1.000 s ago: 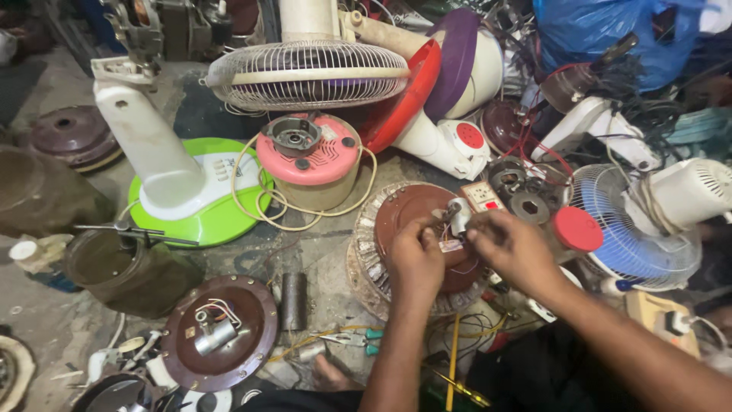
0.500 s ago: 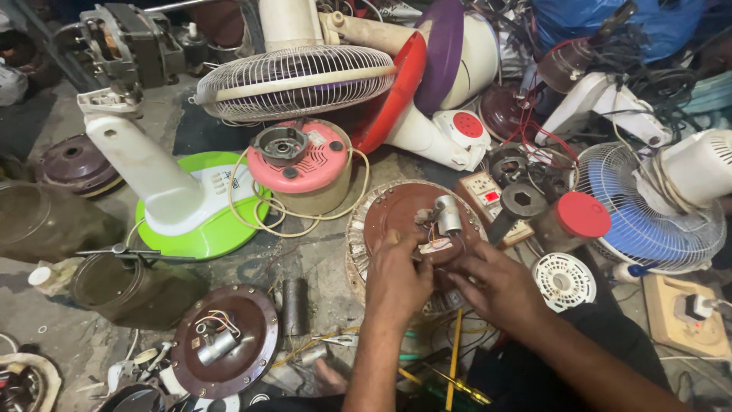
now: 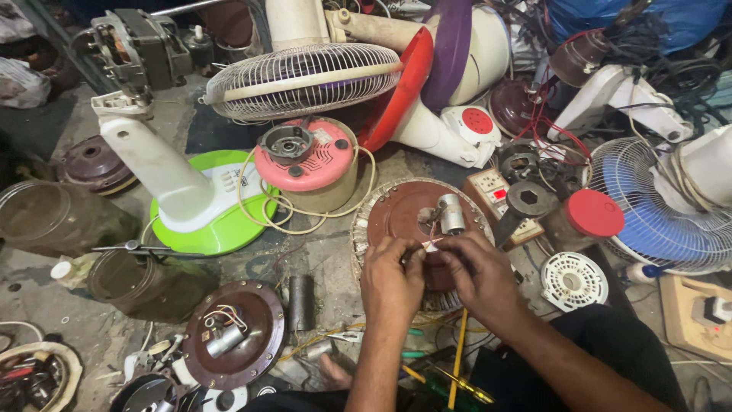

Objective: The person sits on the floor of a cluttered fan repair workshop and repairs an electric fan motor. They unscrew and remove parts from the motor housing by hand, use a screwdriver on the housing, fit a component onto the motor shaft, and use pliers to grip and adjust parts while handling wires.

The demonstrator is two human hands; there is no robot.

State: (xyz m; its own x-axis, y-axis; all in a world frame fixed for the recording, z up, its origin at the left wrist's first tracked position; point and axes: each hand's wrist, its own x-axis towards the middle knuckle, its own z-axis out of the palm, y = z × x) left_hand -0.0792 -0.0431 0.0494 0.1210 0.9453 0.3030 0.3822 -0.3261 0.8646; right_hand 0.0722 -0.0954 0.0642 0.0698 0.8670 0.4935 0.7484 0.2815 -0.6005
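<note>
Round brown motor [image 3: 404, 217] (ribbed, seemingly metal)

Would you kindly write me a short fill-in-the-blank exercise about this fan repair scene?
1. Both hands, left hand and right hand, work on thin wires over a round ____ motor plate.
2. The white fan stand rises from a ____ base.
3. The pink-topped motor is ringed by a loose cream ____.

Missing: brown; green; cable

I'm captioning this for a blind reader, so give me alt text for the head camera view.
Both hands, left hand and right hand, meet over a brown round fan motor, pinching thin wires beside its silver capacitor. Around it on the workshop floor lie a pink-topped motor, a green fan base and wire fan guards.
</note>
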